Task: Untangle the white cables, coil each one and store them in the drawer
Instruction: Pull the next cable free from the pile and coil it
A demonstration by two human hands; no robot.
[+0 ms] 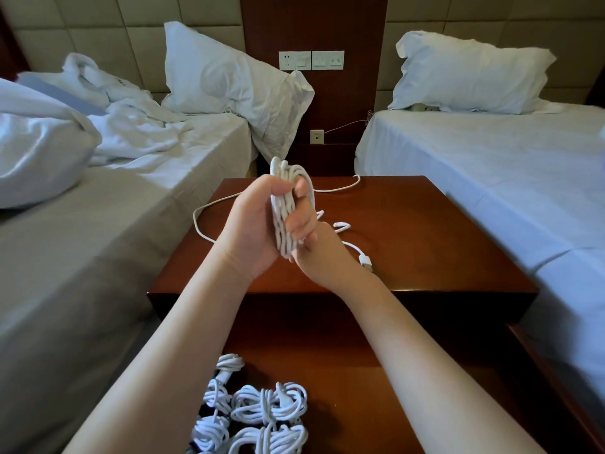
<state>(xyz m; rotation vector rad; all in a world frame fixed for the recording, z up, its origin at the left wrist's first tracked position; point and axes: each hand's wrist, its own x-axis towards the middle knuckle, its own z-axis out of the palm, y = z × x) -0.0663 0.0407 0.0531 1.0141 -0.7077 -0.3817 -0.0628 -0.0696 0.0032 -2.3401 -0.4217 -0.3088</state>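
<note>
My left hand (252, 224) grips a flat coil of white cable (288, 178) upright above the wooden nightstand (425, 231), thumb on one side and fingers curled over the other. My right hand (327, 253) sits just behind and below the coil, its fingers mostly hidden by my left fingers; it appears to hold the cable's loose tail. That tail (199, 221) loops across the nightstand top and ends in a USB plug (366, 260). Several coiled white cables (271, 407) lie in the open drawer (360, 404) below my arms.
A bed with rumpled white bedding (98, 198) is on the left and a made bed (491, 178) on the right, both close to the nightstand. Wall sockets (311, 60) and pillows are behind. The drawer's right part shows bare wood.
</note>
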